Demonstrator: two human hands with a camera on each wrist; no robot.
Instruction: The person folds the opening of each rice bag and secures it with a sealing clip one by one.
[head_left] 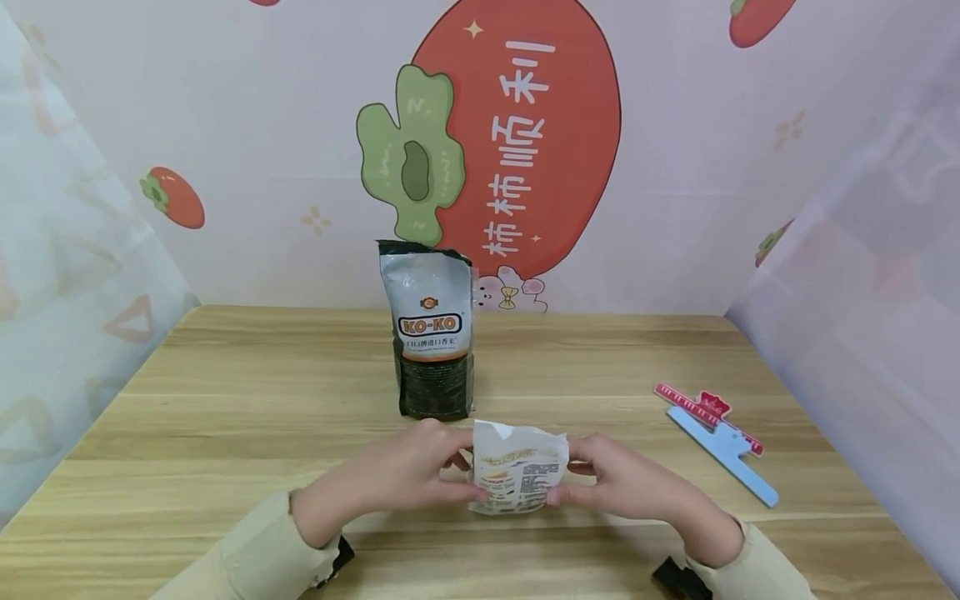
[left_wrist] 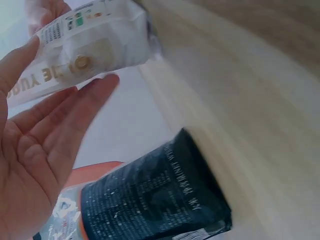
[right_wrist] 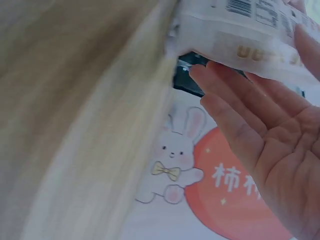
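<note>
Head view: both hands on it now. L hand (head_left: pixel 397 475) and R hand (head_left: pixel 637 483) have the white packet (head_left: pixel 521 471) b/w them, one per side, thumbs on the front, fingers round the back. Packet's upright or near it, printed face to the wearer; can't tell if its base touches the table (head_left: pixel 247 433). KO-KO bag (head_left: pixel 433 333) stands just behind, a bit left; pink clip (head_left: pixel 686 403) and blue clip (head_left: pixel 723 458) lie well off to the right. Step in hand, I'd say: holding and positioning the packet. Next move prob. calls for an even two-sided grip, no squashing.

L wrist view: thumb on one face, fingers stretched along the other, packet pinched b/w; KO-KO bag nearby, apart from the packet.

R wrist view: same grip mirrored, fingers extended under the packet in this view, thumb opposite, partly cut off at the edge.
</note>
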